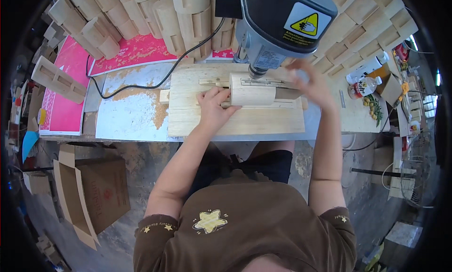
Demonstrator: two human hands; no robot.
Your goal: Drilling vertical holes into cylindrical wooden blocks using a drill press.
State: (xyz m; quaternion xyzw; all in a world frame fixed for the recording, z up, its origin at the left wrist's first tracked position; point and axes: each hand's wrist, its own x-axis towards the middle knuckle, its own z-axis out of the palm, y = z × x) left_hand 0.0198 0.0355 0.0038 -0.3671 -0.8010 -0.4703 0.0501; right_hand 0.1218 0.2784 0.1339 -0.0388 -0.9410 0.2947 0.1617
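A pale wooden block with a rounded face point(254, 94) lies on a flat wooden board point(197, 123), under the chuck point(256, 73) of a drill press point(282, 17). My left hand point(215, 107) is closed on the block's left end, thumb along the near side and fingers on the end. A slotted strip runs along the block's top beneath the chuck. My right hand point(313, 86) is raised by the right side of the drill press, past the block's right end. Motion smears its fingers, so their grip does not show.
Stacks of carved wooden blocks point(193, 32) stand behind the machine. One block point(59, 79) leans at the left. A black cable point(141, 87) crosses the sawdust-strewn table. At the right are a clear bottle point(365, 87) and a white bottle point(372, 67). An open cardboard box point(101, 192) sits on the floor.
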